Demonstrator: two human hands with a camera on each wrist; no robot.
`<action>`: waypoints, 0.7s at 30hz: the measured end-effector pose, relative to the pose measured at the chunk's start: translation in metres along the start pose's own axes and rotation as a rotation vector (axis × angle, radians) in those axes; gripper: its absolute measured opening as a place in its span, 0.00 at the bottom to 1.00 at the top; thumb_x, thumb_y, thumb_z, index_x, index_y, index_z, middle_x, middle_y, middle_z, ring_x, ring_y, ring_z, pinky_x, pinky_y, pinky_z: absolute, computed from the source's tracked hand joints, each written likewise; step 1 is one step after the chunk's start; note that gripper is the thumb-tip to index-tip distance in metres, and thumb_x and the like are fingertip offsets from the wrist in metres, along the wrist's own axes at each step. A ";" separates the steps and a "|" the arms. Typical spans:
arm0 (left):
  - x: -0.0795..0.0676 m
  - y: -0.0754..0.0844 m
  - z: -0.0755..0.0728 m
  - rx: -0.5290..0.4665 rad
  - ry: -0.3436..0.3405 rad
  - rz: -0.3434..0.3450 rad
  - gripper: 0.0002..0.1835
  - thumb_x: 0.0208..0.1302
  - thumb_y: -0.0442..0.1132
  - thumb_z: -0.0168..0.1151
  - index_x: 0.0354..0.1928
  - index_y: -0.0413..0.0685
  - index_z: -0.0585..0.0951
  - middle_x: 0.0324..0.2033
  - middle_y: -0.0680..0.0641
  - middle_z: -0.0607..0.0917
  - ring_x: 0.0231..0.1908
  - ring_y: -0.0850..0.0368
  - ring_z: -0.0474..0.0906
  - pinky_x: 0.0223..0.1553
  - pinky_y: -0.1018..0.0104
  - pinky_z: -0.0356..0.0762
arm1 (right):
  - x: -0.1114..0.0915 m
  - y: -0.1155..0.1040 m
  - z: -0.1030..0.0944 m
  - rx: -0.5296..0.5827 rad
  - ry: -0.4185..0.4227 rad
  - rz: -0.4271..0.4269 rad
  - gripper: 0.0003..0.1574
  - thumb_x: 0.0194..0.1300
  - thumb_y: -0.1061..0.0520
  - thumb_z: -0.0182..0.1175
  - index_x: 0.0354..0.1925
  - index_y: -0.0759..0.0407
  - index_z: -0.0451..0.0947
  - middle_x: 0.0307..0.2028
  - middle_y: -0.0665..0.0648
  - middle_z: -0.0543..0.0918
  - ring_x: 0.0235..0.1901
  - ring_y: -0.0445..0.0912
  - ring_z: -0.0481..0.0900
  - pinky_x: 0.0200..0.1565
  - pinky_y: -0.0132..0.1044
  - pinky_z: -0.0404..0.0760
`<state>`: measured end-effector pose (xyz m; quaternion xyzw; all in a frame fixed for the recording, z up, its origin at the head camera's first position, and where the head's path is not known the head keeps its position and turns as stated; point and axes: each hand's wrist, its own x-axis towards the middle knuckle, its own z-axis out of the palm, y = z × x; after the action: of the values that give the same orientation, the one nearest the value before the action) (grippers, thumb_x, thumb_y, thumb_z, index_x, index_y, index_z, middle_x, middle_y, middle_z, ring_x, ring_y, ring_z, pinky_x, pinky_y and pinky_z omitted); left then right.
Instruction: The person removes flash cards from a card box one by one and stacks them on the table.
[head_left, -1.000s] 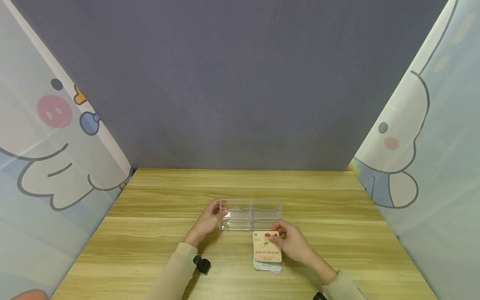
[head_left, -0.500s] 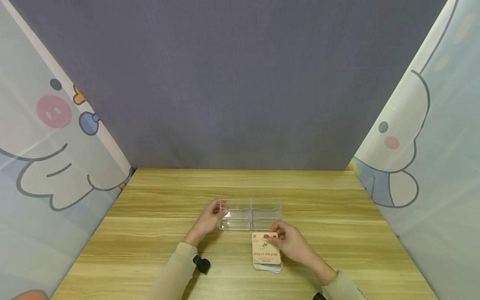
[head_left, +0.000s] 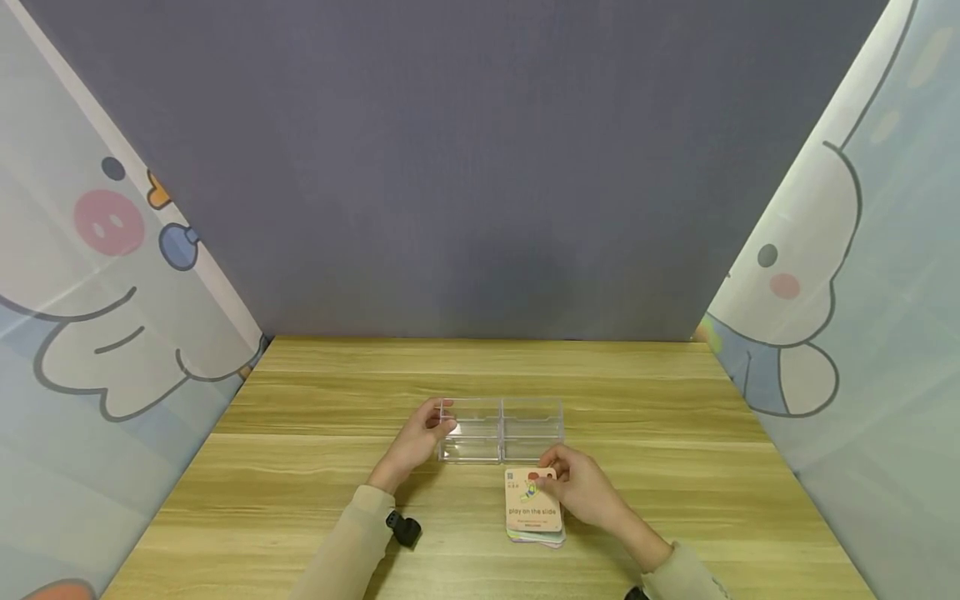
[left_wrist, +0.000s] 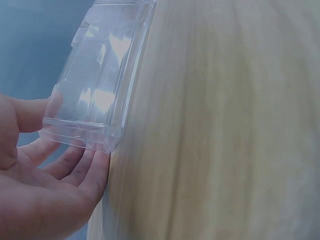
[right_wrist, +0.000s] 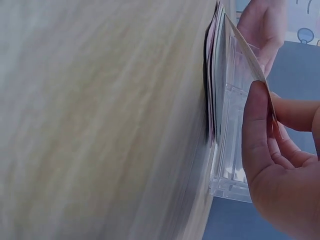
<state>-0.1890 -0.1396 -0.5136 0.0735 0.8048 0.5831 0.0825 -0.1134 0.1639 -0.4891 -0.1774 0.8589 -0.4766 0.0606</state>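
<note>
A clear plastic divided box [head_left: 531,427] lies on the table. My left hand [head_left: 414,444] holds its left end, thumb over the rim and fingers against the outer wall, as the left wrist view shows on the box [left_wrist: 95,75]. Just in front of the box's right half, my right hand [head_left: 587,486] pinches a peach card [head_left: 533,504] printed "play on the slide" by its upper right part. The right wrist view shows that card [right_wrist: 248,55] tilted up from a small stack of cards [right_wrist: 215,75]. In the head view the stack [head_left: 542,538] peeks out beneath it.
The wood-grain table [head_left: 330,392] meets a dark grey back panel [head_left: 480,208]. Cartoon-printed curtains [head_left: 82,333] hang on both sides. A black wrist camera [head_left: 405,529] sits on the left sleeve.
My right hand and the peach card have moved slightly toward me, so the card covers more of the stack. My left hand and the box stay put.
</note>
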 end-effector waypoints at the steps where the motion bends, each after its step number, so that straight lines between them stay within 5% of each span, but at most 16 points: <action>1: 0.000 0.000 0.000 -0.001 -0.002 0.001 0.23 0.75 0.41 0.60 0.69 0.45 0.72 0.55 0.42 0.81 0.58 0.42 0.75 0.58 0.44 0.73 | 0.000 0.000 0.000 -0.016 0.007 0.000 0.13 0.64 0.61 0.70 0.44 0.64 0.77 0.25 0.49 0.74 0.23 0.37 0.71 0.24 0.27 0.72; 11: 0.000 -0.001 0.000 -0.004 0.002 -0.002 0.24 0.75 0.41 0.60 0.69 0.47 0.72 0.55 0.44 0.81 0.58 0.43 0.75 0.59 0.43 0.73 | -0.001 -0.006 0.003 -0.177 0.025 0.058 0.11 0.63 0.61 0.71 0.42 0.59 0.78 0.23 0.47 0.72 0.22 0.37 0.67 0.23 0.28 0.67; 21: 0.000 0.000 0.000 -0.014 0.003 0.001 0.23 0.75 0.40 0.60 0.69 0.46 0.72 0.55 0.43 0.81 0.58 0.43 0.75 0.59 0.43 0.73 | -0.002 -0.008 0.006 -0.349 0.034 0.031 0.11 0.61 0.59 0.72 0.40 0.59 0.80 0.26 0.47 0.70 0.25 0.40 0.66 0.25 0.30 0.68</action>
<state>-0.1892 -0.1394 -0.5139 0.0725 0.8010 0.5887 0.0812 -0.1080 0.1559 -0.4854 -0.1640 0.9321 -0.3221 0.0215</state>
